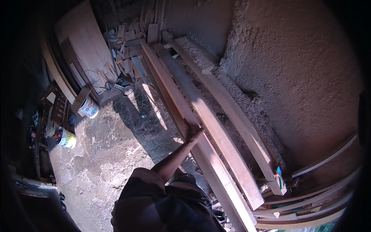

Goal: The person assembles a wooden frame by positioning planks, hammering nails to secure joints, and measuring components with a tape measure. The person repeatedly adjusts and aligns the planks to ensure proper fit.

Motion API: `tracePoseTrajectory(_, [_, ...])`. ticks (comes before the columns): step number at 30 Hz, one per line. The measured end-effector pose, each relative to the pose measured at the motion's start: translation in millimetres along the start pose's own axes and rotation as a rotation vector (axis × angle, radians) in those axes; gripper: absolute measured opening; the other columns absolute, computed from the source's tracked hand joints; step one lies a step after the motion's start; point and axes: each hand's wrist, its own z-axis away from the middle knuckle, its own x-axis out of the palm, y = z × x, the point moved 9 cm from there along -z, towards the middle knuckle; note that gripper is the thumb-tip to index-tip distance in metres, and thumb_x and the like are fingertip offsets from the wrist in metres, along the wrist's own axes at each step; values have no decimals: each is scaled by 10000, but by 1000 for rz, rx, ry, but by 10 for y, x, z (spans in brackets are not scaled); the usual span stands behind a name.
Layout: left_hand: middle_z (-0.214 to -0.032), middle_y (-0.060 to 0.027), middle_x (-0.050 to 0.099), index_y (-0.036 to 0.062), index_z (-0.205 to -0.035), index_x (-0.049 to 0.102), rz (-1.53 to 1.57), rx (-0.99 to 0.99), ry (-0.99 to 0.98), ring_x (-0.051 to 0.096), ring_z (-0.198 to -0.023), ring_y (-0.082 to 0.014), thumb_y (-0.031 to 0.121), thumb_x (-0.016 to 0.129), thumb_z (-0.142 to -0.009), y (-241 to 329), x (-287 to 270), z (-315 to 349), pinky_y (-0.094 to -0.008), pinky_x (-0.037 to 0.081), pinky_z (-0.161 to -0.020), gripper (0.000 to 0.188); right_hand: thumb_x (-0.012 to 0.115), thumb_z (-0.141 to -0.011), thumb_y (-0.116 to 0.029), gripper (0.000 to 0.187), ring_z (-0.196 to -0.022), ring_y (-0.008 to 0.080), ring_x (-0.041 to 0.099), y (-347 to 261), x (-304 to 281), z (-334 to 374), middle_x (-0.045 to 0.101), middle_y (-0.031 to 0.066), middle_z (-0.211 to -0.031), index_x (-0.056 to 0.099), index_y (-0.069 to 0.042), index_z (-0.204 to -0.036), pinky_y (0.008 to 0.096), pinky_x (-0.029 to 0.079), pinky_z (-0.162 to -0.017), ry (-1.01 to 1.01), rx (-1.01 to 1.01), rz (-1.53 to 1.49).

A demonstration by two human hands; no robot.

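My left hand (192,132) lies across the nearest long wooden beam (215,159), its fingers closed over the top edge. That beam runs from the far middle down to the lower right, with its near end in bright light. Right beside it lies a second wooden beam (222,136), roughly parallel and a narrow gap apart. Farther right, a third beam (239,112) rests along the wall side. A small blue-and-green object (278,170) sits near its near end. My right hand does not show.
Offcuts (129,42) are heaped at the back. Boards (83,33) lean at the far left. Two white buckets, one by the boards (89,108) and one nearer (67,138), stand on the cracked floor (96,154). Curved-looking planks (309,210) lie at lower right below a rough wall (301,69).
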Motion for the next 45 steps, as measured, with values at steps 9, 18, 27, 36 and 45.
tracePoseTrajectory(9, [-1585,-197,390,64,-1516,432,-641,1146,-957,297,-1500,-386,453,772,-843,834,1678,2831,-557,174,-1236,848,763,-902,-166,335,-800,119,584,13,-1517,-313,645,25,-969,639,-83,-1201,284,492,-681,216,-62,-85])
tracePoseTrajectory(18, [-1446,-162,526,130,-1555,372,-695,1436,-1604,487,-1353,-338,315,812,-807,142,2777,6200,-496,353,-1159,887,681,-979,-107,428,-826,108,606,-642,-1806,284,650,34,-958,533,-100,-1381,272,517,-720,107,-205,-124])
tracePoseTrajectory(27, [-1199,-153,625,226,-1413,436,-748,1507,-1466,631,-1124,-366,167,679,-879,-43,3202,6883,-504,505,-926,589,704,-970,-196,579,-1064,185,664,-1150,-2646,1897,695,141,-1200,500,6,-1473,327,518,-922,146,-520,242])
tracePoseTrajectory(36, [-1198,-145,652,257,-1588,285,-838,1501,-1430,653,-1060,-354,349,704,-867,-207,3346,6835,-475,508,-910,839,734,-910,-133,522,-1082,252,718,-1038,-2532,2300,697,224,-1242,585,35,-1381,346,551,-918,35,-576,249])
tracePoseTrajectory(45, [-1058,-125,673,245,-1529,345,-855,1636,-1317,659,-1044,-315,220,630,-947,-382,3464,6769,-470,494,-865,649,735,-911,-122,524,-1102,248,713,-843,-2552,2408,703,191,-1250,584,2,-1398,338,543,-932,6,-563,224])
